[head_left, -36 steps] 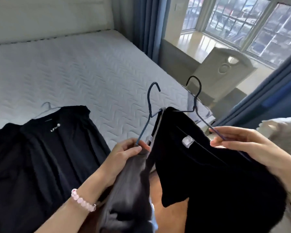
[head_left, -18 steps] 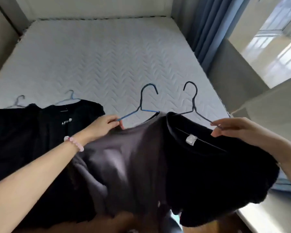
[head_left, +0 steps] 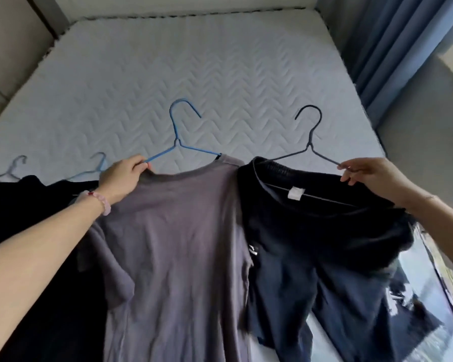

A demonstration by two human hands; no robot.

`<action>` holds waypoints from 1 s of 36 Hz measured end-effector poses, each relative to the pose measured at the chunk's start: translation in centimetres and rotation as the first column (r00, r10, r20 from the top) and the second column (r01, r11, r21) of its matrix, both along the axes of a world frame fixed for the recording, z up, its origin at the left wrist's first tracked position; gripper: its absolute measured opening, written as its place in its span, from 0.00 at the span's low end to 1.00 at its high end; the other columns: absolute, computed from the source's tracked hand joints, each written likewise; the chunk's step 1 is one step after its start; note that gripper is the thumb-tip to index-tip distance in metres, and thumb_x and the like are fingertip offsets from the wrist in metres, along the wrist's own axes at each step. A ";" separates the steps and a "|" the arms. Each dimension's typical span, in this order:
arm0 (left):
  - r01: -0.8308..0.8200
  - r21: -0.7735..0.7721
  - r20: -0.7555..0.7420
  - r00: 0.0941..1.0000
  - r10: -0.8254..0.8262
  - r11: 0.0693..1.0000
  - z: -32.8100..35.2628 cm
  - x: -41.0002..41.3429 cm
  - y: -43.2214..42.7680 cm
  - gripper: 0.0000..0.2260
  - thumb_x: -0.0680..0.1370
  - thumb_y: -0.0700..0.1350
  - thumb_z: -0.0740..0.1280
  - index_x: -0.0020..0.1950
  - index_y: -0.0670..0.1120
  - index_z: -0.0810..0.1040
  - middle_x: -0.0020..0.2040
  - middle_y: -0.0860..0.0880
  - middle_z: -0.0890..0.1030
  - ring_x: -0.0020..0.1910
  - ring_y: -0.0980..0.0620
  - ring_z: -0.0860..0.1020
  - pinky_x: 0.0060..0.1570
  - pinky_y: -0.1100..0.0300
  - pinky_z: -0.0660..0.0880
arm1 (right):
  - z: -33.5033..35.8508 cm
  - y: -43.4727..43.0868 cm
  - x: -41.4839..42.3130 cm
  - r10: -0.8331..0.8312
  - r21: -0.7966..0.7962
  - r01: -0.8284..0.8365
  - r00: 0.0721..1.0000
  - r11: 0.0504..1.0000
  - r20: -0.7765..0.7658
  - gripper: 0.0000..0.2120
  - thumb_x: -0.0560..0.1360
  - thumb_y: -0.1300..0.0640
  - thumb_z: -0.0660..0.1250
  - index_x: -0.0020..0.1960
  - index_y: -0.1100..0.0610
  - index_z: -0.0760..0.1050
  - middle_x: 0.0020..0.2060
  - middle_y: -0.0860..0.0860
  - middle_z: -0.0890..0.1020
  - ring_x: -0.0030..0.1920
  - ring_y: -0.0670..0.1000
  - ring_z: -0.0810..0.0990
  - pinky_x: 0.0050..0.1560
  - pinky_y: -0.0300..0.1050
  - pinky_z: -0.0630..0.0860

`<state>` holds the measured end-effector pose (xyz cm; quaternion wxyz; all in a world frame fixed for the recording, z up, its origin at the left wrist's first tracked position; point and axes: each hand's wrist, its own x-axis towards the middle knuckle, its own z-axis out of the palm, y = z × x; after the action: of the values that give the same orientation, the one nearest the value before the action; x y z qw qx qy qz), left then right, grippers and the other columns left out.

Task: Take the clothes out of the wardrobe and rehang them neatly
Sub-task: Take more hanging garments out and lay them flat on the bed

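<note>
Grey T-shirt (head_left: 178, 246): soft knit cloth, matt, lightly creased.
Dark navy shirt (head_left: 314, 231): heavier cloth, matt, with a ribbed collar band and a small white woven label (head_left: 295, 193) stitched inside the neck.
Blue hanger (head_left: 179, 142): thin wire, smooth coated finish, slight sheen.
Dark hanger (head_left: 310, 142): thin wire, smooth dark coating, matt.
Black garments (head_left: 37, 205) at left: matt cloth, texture too dark to tell; two pale wire hangers (head_left: 97, 165) with them, smooth.
Mattress (head_left: 194, 74): white quilted fabric, stitched zigzag pattern, matt and puffy.
Curtain (head_left: 387, 45): blue woven cloth in soft folds, matt.
Bracelet (head_left: 100, 202): pink beads, smooth and glossy.
</note>
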<state>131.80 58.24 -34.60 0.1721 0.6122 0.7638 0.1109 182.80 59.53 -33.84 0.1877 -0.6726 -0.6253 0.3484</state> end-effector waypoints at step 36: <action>0.072 -0.090 0.339 0.940 -0.037 0.993 -19.0 9.2 5.0 0.14 0.76 0.34 0.65 0.62 0.38 0.76 0.55 0.41 0.81 0.54 0.44 0.79 0.61 0.56 0.72 | -19.1 1.1 -0.9 -0.241 -0.075 0.250 0.964 0.965 0.109 0.16 0.76 0.62 0.62 0.63 0.55 0.74 0.51 0.51 0.82 0.51 0.50 0.79 0.47 0.42 0.73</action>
<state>140.96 63.27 -53.63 0.3338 0.5957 0.7105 0.1703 181.90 60.68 -52.91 0.1684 -0.7689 -0.5297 0.3161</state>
